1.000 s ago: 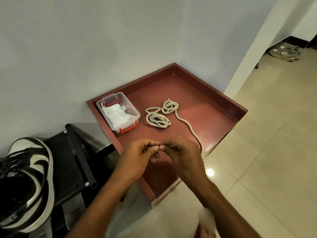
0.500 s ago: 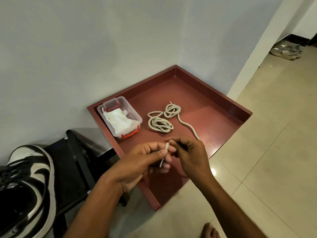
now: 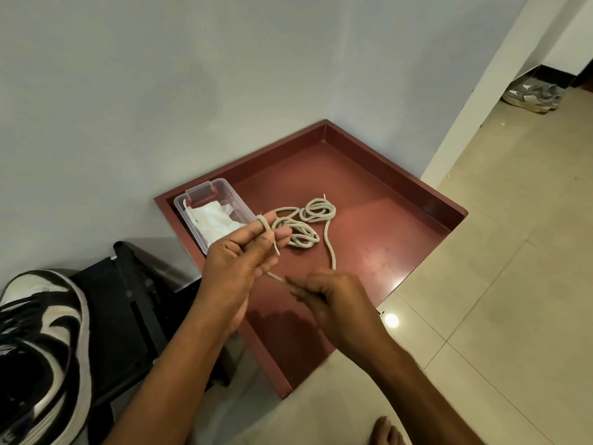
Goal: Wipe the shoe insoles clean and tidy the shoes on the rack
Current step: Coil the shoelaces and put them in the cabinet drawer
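Shoelace: limp, light cord; coiled in red tray, end looped over left hand fingers, right hand pinching strand; hands apart; best gripped near stiff tip

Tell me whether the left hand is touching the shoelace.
Touching. The head view shows the shoelace looped over the left hand's raised fingers.

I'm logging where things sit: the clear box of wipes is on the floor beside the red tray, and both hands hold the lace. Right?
Not quite. The head view shows the clear box inside the red tray, in its left corner. Both the left hand and right hand do hold the lace.
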